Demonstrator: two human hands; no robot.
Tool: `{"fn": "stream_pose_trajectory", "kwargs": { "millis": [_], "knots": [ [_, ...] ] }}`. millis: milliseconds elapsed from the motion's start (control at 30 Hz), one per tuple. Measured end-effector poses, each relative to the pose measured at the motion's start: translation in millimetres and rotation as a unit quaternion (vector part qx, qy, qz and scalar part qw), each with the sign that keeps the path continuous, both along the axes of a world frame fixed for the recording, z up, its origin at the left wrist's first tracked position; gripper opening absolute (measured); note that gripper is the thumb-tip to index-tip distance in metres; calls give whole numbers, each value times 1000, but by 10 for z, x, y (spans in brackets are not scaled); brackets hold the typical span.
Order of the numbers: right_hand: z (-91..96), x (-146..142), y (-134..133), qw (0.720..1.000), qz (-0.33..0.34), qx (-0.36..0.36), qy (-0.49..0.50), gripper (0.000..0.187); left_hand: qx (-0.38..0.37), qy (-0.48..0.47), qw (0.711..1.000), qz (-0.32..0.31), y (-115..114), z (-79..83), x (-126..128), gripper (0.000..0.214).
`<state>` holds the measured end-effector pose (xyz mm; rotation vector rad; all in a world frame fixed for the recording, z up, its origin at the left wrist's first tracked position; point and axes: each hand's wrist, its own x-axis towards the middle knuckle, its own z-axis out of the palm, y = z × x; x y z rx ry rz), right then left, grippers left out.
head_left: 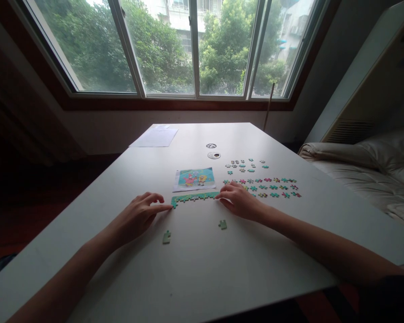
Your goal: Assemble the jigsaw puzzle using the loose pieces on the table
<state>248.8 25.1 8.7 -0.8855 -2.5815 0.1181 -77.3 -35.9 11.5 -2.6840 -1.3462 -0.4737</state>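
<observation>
A joined strip of green jigsaw pieces [193,197] lies across the white table. My left hand [139,215] is at its left end, index fingertip touching the corner piece and the other fingers loosely bent. Over the strip's right end is my right hand [240,202], its fingers stretched forward and the tips resting on or right beside the last piece. I see nothing held in either hand. Nearer to me lie two loose green pieces, a left one [167,237] and a right one [222,224]. Just beyond the strip is a cartoon reference picture [195,179].
Rows of loose jigsaw pieces [274,187] spread on the right, partly behind my right hand, with a smaller group [242,170] farther back. Two round discs [214,155] and white paper sheets [154,137] lie toward the table's [202,278] far end. A cushioned seat [353,161] stands at right.
</observation>
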Motion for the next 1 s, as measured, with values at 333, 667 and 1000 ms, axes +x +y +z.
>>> {"fn": "stream_pose_trajectory", "kwargs": {
  "millis": [333,667,1000],
  "knots": [
    [-100,-2,8,1000,-9,16,3,21,-8,-5,1000,1,15,9,-20,44],
    [-85,4,7,1000,-10,3,4,22,-17,-17,999,43,111,-125,-164,44],
    [39,-245,-47,999,49,0,8,18,-15,5,999,35,151,-200,-156,57]
  ]
}}
